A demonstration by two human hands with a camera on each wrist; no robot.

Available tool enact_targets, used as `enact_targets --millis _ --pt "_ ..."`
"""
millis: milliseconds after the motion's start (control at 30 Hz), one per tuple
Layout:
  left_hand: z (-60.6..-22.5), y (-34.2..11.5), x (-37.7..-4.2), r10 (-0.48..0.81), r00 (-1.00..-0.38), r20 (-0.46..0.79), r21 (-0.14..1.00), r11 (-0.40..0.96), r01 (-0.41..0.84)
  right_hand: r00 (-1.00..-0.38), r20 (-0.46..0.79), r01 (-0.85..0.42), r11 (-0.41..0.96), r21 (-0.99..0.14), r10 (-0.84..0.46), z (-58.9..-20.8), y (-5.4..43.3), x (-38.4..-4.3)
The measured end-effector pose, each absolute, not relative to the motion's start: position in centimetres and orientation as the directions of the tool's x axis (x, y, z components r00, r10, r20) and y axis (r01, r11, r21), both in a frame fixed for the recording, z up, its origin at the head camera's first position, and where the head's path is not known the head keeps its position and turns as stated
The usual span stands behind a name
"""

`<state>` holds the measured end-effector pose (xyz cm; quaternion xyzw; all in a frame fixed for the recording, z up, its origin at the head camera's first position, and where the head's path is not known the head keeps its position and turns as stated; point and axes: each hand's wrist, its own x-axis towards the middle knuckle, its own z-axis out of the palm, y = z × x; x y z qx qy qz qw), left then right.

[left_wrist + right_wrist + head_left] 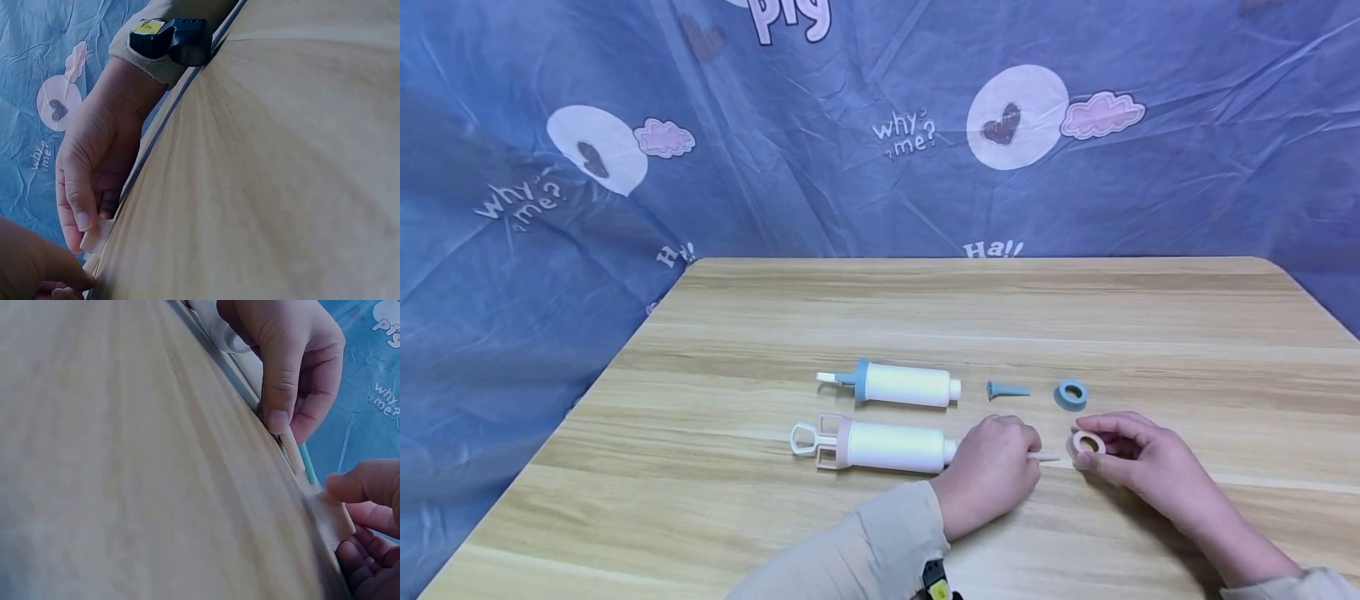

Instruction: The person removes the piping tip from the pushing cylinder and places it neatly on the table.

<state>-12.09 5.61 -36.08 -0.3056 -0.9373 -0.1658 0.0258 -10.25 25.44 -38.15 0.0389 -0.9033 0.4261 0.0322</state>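
Note:
My left hand (996, 467) pinches a thin pale pink nozzle (1045, 457), whose narrow tip pokes out to the right. Most of the nozzle's wide end is hidden by the fingers. To its right, my right hand (1153, 467) holds a pale pink ring-shaped cap (1101, 442) between thumb and fingers, at the table surface. In the right wrist view the nozzle (292, 452) points toward the cap (331, 519), close to it. Left of my left hand lies a white syringe-like tube (895, 447) with a pink collar and a white looped handle.
Behind it lies a second white tube (908, 385) with a blue collar and handle. A blue nozzle (1007, 390) and a blue ring-shaped cap (1071, 394) lie to its right on the wooden table (700, 517). A patterned blue cloth (820, 167) hangs behind the table.

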Motion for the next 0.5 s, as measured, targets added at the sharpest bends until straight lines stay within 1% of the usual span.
enact_targets --millis 133,200,267,367,500 --pt "-35.9 5.7 -12.2 0.575 -0.806 0.139 0.286 0.756 0.589 -0.998 -0.004 -0.036 0.662 -0.749 -0.059 -37.3 25.7 -10.4" --pt "-35.8 5.7 -12.3 0.579 -0.806 0.125 0.285 0.757 0.588 -0.997 -0.028 -0.033 0.699 -0.714 -0.076 -36.7 25.9 -10.6" --pt "-35.5 5.5 -12.3 0.572 -0.813 0.111 0.293 0.763 0.577 -0.995 -0.02 -0.057 0.737 -0.673 -0.095 -35.9 26.0 -10.9" --pt "-34.5 4.9 -12.0 0.562 -0.816 0.136 0.304 0.76 0.574 -0.993 0.036 -0.112 0.774 -0.623 -0.115 -34.5 25.9 -11.5" --pt "-32.1 3.1 -12.0 0.558 -0.797 0.23 0.279 0.747 0.604 -0.964 0.228 -0.246 0.796 -0.553 -0.14 -32.3 24.4 -12.1"
